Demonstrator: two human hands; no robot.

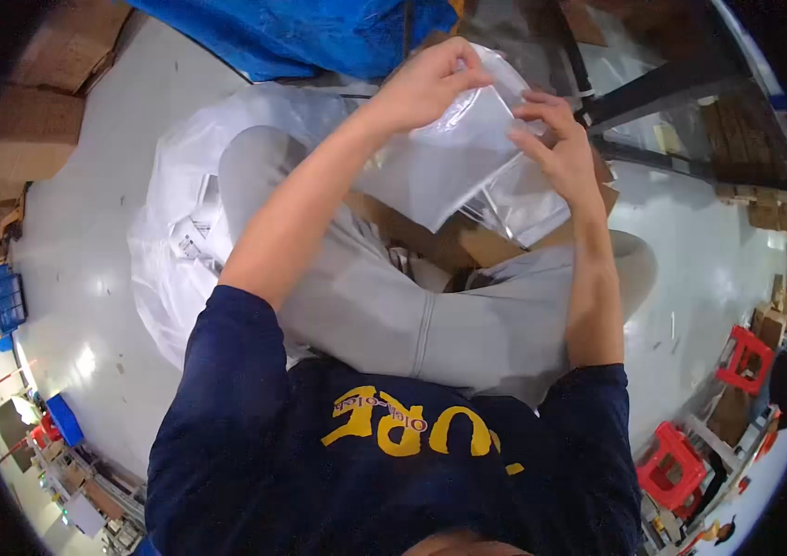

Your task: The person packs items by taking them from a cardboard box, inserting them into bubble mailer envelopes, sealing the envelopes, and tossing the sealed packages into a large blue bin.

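Both of my hands are raised over my crossed legs at a clear plastic bag [453, 167]. My left hand [432, 85] is closed, thumb and fingertips pinched on the bag's upper edge. At the bag's right edge, my right hand [560, 148] has its fingers bent and its fingertips on the plastic. Below the bag stands an open cardboard box [486, 246] with more clear plastic bags [534, 206] in it. Beside my left leg lies a large translucent plastic sack [176, 199], holding white packets with dark print [191, 243].
A blue sheet-like cover [319, 37] hangs ahead of me. A dark metal frame [662, 88] rises at the upper right. Cardboard boxes [27, 139] stand at the left. Red plastic stools [669, 468] are at the lower right, blue crates [6, 298] at far left.
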